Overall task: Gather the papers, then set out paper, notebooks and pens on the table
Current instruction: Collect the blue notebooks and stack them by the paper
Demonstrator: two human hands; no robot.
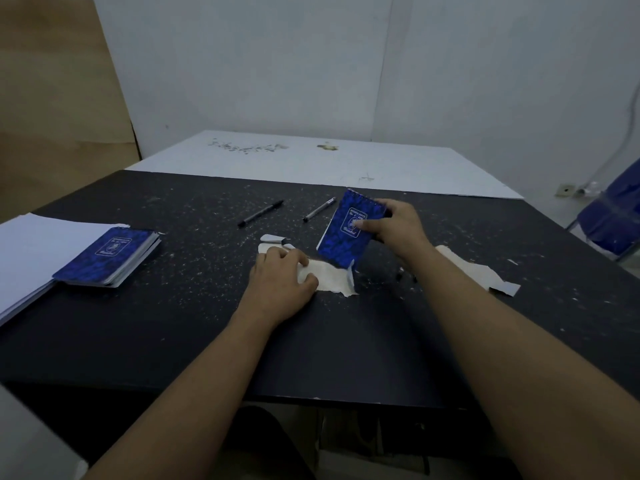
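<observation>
Black table (173, 341), head view. At the table's centre my right hand (398, 230) grips a blue spiral notebook (346, 233), thumb across its cover, tilted up with its lower corner just above the tabletop. My left hand (280, 282) rests beside it on a torn paper scrap (332, 278), fingers bent; I cannot tell whether they pinch it. At the table's left edge, a second notebook (107, 258) lies on a white paper stack (34, 247). Toward the table's far edge lie two pens (260, 213) (319, 209), apart.
</observation>
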